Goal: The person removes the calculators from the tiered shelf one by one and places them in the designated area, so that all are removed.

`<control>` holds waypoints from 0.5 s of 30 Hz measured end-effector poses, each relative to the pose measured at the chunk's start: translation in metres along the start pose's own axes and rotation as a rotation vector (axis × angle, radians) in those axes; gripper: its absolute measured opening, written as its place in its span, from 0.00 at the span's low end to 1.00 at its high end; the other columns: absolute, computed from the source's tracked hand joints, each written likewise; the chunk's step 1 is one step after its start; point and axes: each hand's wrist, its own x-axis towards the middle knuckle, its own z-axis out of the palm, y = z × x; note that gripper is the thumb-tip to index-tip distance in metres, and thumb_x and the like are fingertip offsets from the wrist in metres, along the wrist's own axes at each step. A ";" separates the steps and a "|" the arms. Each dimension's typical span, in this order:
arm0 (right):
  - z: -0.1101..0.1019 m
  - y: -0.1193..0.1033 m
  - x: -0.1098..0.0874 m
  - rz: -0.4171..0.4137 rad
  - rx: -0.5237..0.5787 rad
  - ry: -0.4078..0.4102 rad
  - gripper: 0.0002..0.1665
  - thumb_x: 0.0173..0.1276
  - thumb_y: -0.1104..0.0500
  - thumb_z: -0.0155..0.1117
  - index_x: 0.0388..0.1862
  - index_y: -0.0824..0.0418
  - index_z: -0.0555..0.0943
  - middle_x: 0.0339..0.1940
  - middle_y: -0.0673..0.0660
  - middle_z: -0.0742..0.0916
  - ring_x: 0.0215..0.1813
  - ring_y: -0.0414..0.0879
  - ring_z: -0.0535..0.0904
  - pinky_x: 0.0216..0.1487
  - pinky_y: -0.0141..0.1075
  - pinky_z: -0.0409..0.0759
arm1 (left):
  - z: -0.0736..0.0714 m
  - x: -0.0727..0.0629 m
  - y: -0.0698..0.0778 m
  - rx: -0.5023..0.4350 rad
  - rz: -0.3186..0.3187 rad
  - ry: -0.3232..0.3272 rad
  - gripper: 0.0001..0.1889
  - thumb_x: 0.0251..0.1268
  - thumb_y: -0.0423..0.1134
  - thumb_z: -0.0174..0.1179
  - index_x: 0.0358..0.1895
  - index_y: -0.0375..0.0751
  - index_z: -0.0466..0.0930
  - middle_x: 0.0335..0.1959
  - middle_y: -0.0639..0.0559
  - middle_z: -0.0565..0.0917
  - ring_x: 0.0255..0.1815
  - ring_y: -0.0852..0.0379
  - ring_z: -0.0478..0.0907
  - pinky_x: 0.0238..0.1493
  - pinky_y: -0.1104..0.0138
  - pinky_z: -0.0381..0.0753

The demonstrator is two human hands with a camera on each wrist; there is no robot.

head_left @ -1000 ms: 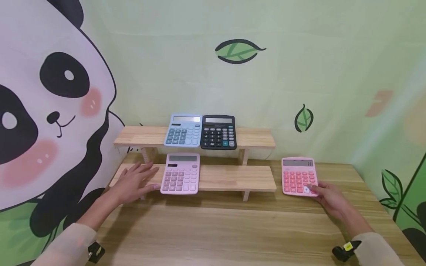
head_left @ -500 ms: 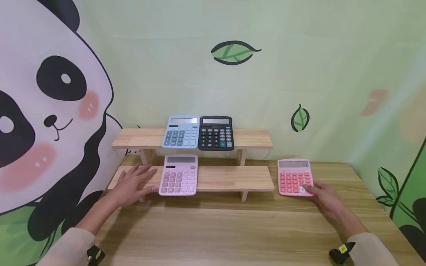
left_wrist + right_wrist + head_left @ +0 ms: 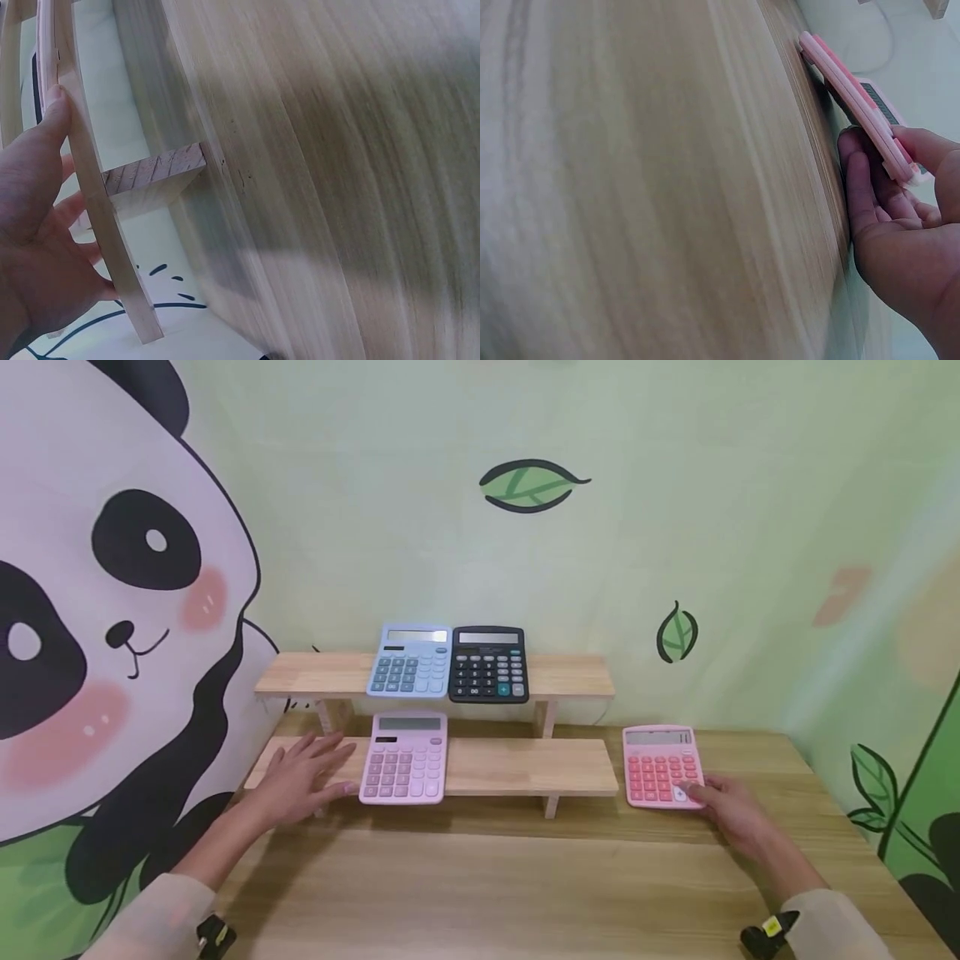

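Observation:
My right hand pinches a pink calculator with coral keys at its lower right corner, thumb on top by the white plus key and fingers curled beneath. In the right wrist view the calculator is tilted up off the table on that side. My left hand lies with spread fingers on the left end of the lower wooden shelf. Its thumb tip is right at the edge of a lilac calculator, which lies on that shelf. The left wrist view has the left hand along the shelf's edge.
A light blue calculator and a black calculator lie side by side on the upper shelf. Both shelves stand on the wooden table, against a green backdrop printed with a panda and leaves.
The head view has shifted slightly. Both hands keep nearly the same positions, the right still gripping the coral-keyed calculator and the left still resting on the lower shelf.

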 end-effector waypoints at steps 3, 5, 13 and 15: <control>0.001 0.006 -0.001 0.025 -0.010 -0.002 0.44 0.86 0.47 0.56 0.82 0.76 0.56 0.76 0.69 0.76 0.55 0.31 0.82 0.57 0.27 0.82 | 0.001 -0.001 0.000 0.003 0.001 -0.009 0.40 0.74 0.66 0.60 0.80 0.45 0.70 0.83 0.35 0.62 0.82 0.21 0.48 0.71 0.19 0.42; 0.002 0.008 -0.003 0.037 -0.015 -0.002 0.44 0.86 0.47 0.55 0.83 0.76 0.55 0.78 0.70 0.74 0.57 0.32 0.81 0.58 0.27 0.82 | 0.002 -0.002 0.000 0.004 0.000 -0.013 0.40 0.74 0.66 0.60 0.80 0.45 0.70 0.83 0.35 0.62 0.82 0.21 0.48 0.71 0.19 0.41; 0.004 0.001 -0.001 0.043 -0.002 0.015 0.46 0.85 0.44 0.56 0.83 0.75 0.55 0.79 0.69 0.72 0.55 0.31 0.80 0.55 0.24 0.80 | 0.000 -0.001 0.000 0.014 -0.001 -0.006 0.40 0.74 0.67 0.60 0.80 0.46 0.70 0.83 0.36 0.62 0.82 0.22 0.49 0.71 0.19 0.42; 0.003 -0.001 0.000 0.045 -0.017 0.018 0.46 0.85 0.44 0.57 0.83 0.76 0.55 0.78 0.70 0.73 0.56 0.34 0.81 0.55 0.25 0.81 | -0.001 -0.002 0.000 0.013 -0.005 -0.006 0.40 0.74 0.66 0.60 0.80 0.46 0.70 0.83 0.36 0.62 0.82 0.22 0.49 0.71 0.19 0.43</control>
